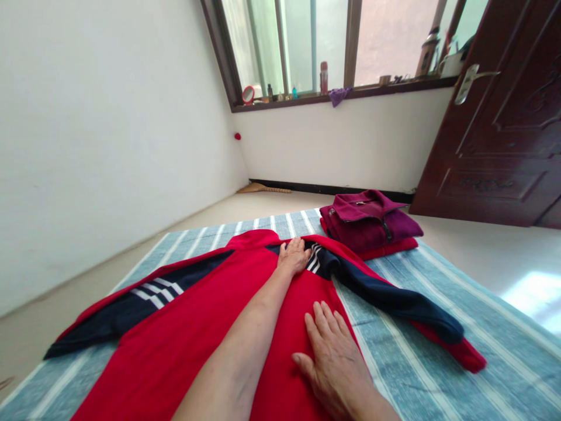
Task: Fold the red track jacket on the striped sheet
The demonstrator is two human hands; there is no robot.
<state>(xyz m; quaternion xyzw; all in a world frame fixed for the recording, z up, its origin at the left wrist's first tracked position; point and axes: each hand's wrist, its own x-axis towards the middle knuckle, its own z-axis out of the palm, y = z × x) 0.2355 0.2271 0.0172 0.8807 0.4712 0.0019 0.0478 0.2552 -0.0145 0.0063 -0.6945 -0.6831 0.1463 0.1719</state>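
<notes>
A red jacket with navy sleeve panels and white stripes lies spread out, back side up as far as I can see, its collar toward the far edge of the bed. Its sleeves reach out to the left and right. My left hand rests on the jacket's right shoulder, beside the white stripes, fingers stretched forward. Nearer to me, my right hand lies flat on the jacket's right side with its fingers spread and the thumb apart. Neither hand grips any cloth that I can make out.
Folded maroon and red clothes are stacked at the bed's far right. A blue-and-white striped sheet covers the bed. Beyond are a broom on the floor, a windowsill with bottles and small items, and a dark red door.
</notes>
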